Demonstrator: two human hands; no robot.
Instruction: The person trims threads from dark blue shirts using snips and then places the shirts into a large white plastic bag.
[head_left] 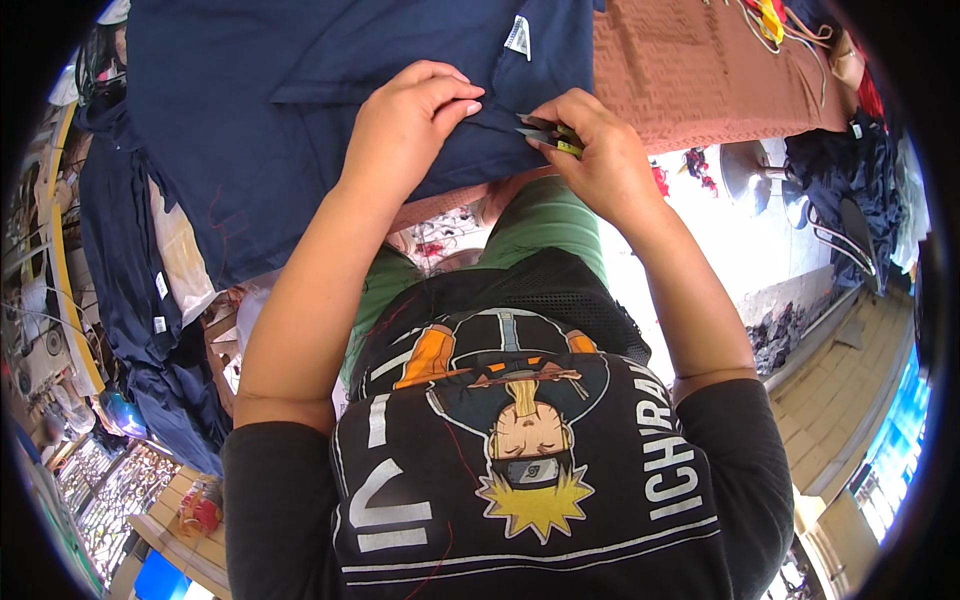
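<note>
A dark navy garment (330, 60) is spread over the work surface in front of me, with a small white label (518, 37) at its seam. My left hand (405, 130) rests over the cloth, its thumb and fingers drawn together in a pinch; whatever is between the tips is too small to make out. Just to the right, my right hand (604, 150) is closed around a pair of thread snips (566, 145) with yellow-green on the handle. The blades point left, toward the left fingertips, close above the navy cloth.
A reddish-brown patterned cloth (700, 75) covers the surface at right, with colourful cords (775, 25) at its far edge. More navy garments (150, 350) hang at left. A standing fan (745, 175) and dark clothes (850, 190) are at right. Scraps litter the floor.
</note>
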